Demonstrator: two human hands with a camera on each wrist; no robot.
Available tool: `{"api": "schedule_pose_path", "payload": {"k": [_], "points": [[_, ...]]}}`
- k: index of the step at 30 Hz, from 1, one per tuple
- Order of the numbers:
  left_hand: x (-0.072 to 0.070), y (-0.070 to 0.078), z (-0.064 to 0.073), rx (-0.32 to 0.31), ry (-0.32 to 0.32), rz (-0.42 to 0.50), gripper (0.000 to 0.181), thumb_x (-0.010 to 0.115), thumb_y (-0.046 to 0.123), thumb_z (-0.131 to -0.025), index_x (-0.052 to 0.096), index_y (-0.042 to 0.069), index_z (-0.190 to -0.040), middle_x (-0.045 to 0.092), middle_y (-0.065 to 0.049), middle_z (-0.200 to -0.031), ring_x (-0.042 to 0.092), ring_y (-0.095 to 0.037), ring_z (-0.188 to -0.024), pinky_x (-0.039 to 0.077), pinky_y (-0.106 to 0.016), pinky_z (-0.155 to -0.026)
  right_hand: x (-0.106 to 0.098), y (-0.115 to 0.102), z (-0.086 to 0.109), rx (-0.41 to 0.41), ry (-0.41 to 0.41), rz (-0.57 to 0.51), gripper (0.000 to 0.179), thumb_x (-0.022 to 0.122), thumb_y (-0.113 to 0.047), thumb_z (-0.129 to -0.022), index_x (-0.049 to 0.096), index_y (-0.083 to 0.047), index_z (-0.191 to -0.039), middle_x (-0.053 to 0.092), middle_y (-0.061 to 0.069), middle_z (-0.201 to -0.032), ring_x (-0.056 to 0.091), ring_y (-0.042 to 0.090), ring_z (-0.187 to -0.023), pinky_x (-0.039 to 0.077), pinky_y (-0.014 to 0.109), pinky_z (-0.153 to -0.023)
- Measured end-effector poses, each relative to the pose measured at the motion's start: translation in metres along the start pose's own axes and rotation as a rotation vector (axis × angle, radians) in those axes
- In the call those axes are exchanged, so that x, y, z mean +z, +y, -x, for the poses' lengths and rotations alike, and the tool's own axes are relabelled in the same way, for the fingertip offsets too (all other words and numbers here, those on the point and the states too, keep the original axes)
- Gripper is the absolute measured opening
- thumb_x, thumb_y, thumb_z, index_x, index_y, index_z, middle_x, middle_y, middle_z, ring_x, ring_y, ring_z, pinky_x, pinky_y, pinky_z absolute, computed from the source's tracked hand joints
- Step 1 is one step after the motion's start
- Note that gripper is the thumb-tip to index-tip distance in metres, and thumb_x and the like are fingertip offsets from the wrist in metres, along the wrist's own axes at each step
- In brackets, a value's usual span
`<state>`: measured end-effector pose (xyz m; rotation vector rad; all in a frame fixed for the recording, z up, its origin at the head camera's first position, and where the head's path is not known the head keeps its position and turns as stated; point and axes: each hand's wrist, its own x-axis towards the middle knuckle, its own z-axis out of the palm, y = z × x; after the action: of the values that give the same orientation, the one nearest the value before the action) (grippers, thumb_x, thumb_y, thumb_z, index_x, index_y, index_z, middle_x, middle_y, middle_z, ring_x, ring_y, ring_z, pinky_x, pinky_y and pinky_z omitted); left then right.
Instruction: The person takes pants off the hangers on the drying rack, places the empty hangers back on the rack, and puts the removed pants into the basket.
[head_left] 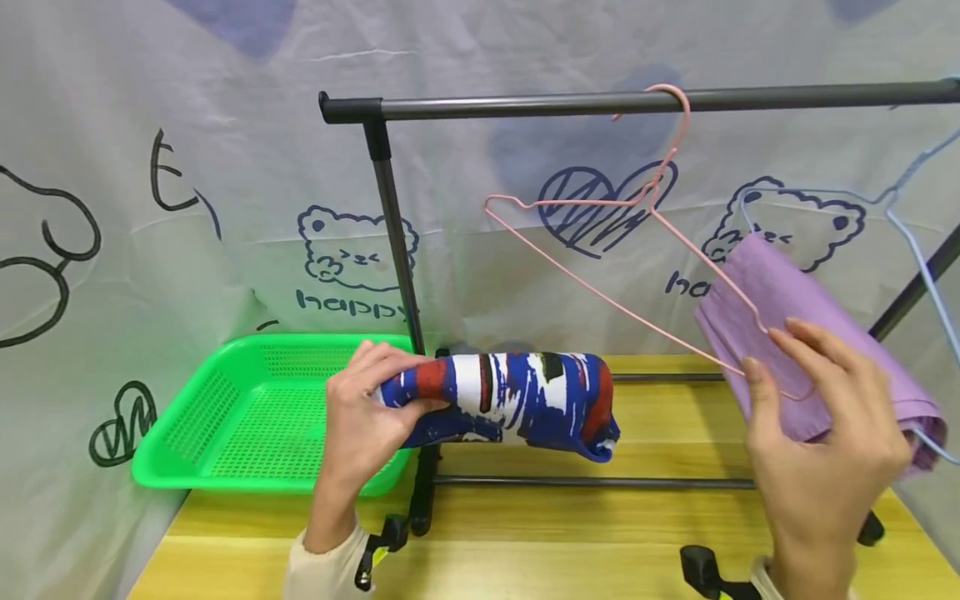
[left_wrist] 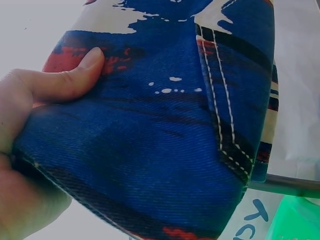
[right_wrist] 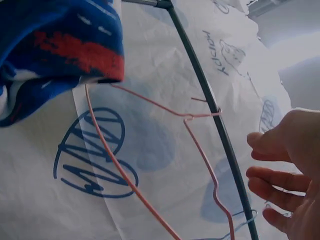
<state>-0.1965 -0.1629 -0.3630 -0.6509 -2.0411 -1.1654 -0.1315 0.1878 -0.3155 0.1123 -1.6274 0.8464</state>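
My left hand [head_left: 367, 425] grips one end of a folded denim garment [head_left: 517, 400] patterned in blue, white and red. In the left wrist view, the thumb [left_wrist: 75, 77] presses on its face beside a white-stitched dark strip [left_wrist: 215, 95]. Held sideways, the garment is in front of the rack, below and left of the pink wire hanger [head_left: 687, 112]. My right hand [head_left: 832, 425] overlaps the hanger's lower right corner in the head view. From the right wrist view, this hand [right_wrist: 290, 170] is apart from the hanger wire [right_wrist: 107, 150], thumb and fingers spread around nothing.
A black rack bar [head_left: 525, 107] carries the pink hanger and, at right, a blue hanger [head_left: 918, 242] with a purple cloth [head_left: 795, 292] folded over it. A green basket [head_left: 172, 433] stands left of the rack on the wooden table [head_left: 525, 533]. A drawn-on white sheet [head_left: 465, 50] hangs behind.
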Motion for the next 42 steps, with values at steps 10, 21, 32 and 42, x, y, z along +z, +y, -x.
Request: {"api": "schedule_pose_path", "payload": {"k": [10, 21, 32, 42], "points": [[0.005, -0.002, -0.002, 0.003, -0.038, 0.030, 0.042, 0.098, -0.003, -0.058, 0.082, 0.012, -0.095, 0.074, 0.004, -0.087, 0.058, -0.015, -0.086, 0.044, -0.028, -0.079, 0.019, -0.012, 0.011, -0.132, -0.184, -0.226, 0.024, 0.077, -0.007, -0.089, 0.076, 0.007, -0.109, 0.074, 0.021, -0.107, 0.070, 0.022, -0.101, 0.051, 0.027, -0.099], [0.014, -0.005, 0.000, -0.029, -0.090, 0.022, 0.042, 0.100, 0.000, -0.058, 0.081, 0.013, -0.093, 0.073, 0.008, -0.088, 0.058, -0.014, -0.086, 0.048, -0.033, -0.077, 0.036, 0.014, 0.031, -0.074, -0.648, -0.224, 0.053, 0.087, -0.004, -0.078, 0.072, -0.010, -0.128, 0.071, 0.003, -0.125, 0.066, 0.020, -0.115, 0.046, 0.022, -0.103], [0.021, -0.004, 0.002, -0.047, -0.140, 0.002, 0.041, 0.100, 0.002, -0.057, 0.080, 0.012, -0.092, 0.070, 0.009, -0.086, 0.056, -0.012, -0.085, 0.052, -0.034, -0.074, 0.056, 0.027, 0.051, -0.025, -0.988, -0.207, 0.077, 0.094, -0.034, -0.074, 0.061, -0.021, -0.143, 0.063, 0.003, -0.138, 0.065, 0.026, -0.116, 0.060, 0.043, -0.084], [0.022, -0.007, 0.003, -0.041, -0.164, -0.020, 0.042, 0.100, 0.000, -0.056, 0.080, 0.012, -0.091, 0.071, 0.009, -0.087, 0.058, -0.012, -0.086, 0.054, -0.037, -0.075, 0.069, 0.031, 0.061, -0.105, -1.084, -0.171, 0.077, 0.092, -0.041, -0.076, 0.060, -0.019, -0.143, 0.067, 0.003, -0.130, 0.065, 0.020, -0.108, 0.059, 0.039, -0.079]]}}
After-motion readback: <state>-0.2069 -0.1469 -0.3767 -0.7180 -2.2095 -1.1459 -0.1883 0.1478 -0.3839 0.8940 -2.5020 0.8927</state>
